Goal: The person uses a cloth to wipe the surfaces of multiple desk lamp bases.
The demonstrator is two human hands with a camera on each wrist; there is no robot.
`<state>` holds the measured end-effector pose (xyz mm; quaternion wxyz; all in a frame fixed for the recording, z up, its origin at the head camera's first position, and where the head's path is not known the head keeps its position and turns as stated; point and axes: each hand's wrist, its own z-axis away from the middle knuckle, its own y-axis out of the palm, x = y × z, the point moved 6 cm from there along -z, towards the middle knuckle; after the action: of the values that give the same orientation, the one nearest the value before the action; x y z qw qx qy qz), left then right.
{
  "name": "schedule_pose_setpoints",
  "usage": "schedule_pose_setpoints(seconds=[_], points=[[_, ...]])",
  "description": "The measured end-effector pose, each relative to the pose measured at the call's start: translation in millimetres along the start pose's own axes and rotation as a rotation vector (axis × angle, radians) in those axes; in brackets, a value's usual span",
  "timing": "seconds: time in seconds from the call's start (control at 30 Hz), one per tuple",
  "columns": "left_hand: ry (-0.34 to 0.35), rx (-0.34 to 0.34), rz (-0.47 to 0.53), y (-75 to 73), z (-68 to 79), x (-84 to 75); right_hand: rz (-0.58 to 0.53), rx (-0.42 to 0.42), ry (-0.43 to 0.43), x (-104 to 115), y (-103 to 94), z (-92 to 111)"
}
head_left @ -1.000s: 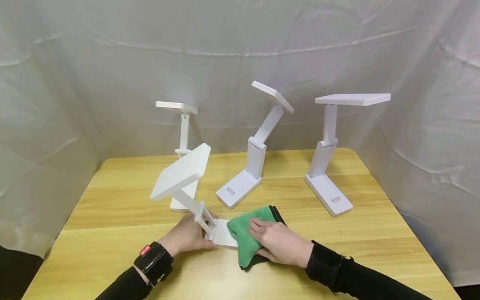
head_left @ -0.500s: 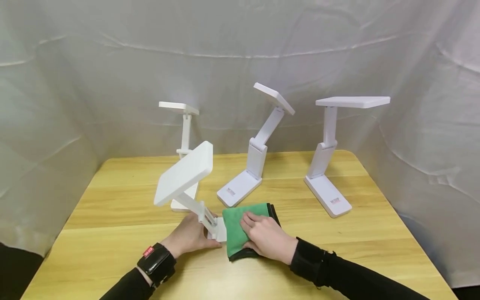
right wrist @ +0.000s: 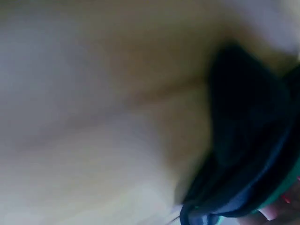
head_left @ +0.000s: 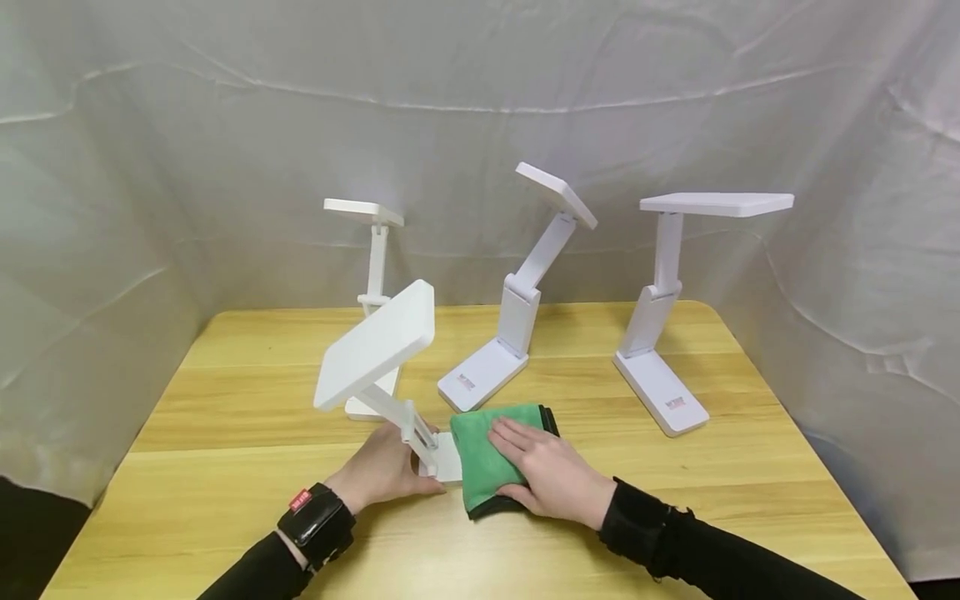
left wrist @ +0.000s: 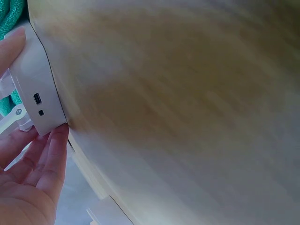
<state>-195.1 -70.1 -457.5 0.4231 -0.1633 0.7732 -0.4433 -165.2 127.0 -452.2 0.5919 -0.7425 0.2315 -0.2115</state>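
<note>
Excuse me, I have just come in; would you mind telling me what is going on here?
A person's left hand grips the base of the nearest white lamp by its hinge end. The right hand lies on a folded green cloth, which covers the other end of that base. Behind, three more unfolded lamps stand on the wooden table: a left one, a middle one and a right one.

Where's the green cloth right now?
Head view, lower middle: the cloth lies under the right hand, over the right part of the front lamp's base.
</note>
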Motion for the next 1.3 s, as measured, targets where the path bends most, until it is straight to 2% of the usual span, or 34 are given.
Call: schedule_pose_setpoints(seconds=[0.2,0.43,0.6,0.7,0.83,0.97,1.3], points=[[0.003,-0.004,0.007,-0.6,-0.8,-0.8,-0.062,0.005,-0.067,9.9,-8.4,-0.6],[0.04,-0.032,0.0,-1.3,-2.2,-1.6,-0.157,0.086,-0.073,15.0,-0.6,-19.7],[0.046,-0.037,-0.006,1.2,-3.0,-3.1,-0.248,0.063,-0.075,12.0,0.1,-15.9],[0.029,-0.025,0.003,3.8,-2.8,-3.6,-0.302,0.025,-0.012,6.8,-1.9,-2.4],[-0.003,-0.002,0.024,4.2,-1.8,-3.8,-0.334,-0.041,0.187,-3.3,-1.1,16.5],[-0.023,0.006,0.024,1.5,-1.1,-3.3,-0.382,-0.065,0.342,-8.2,0.5,21.5],[-0.041,0.018,0.013,-0.3,-0.2,-2.6,-0.405,-0.046,0.432,-7.2,-7.7,20.3]])
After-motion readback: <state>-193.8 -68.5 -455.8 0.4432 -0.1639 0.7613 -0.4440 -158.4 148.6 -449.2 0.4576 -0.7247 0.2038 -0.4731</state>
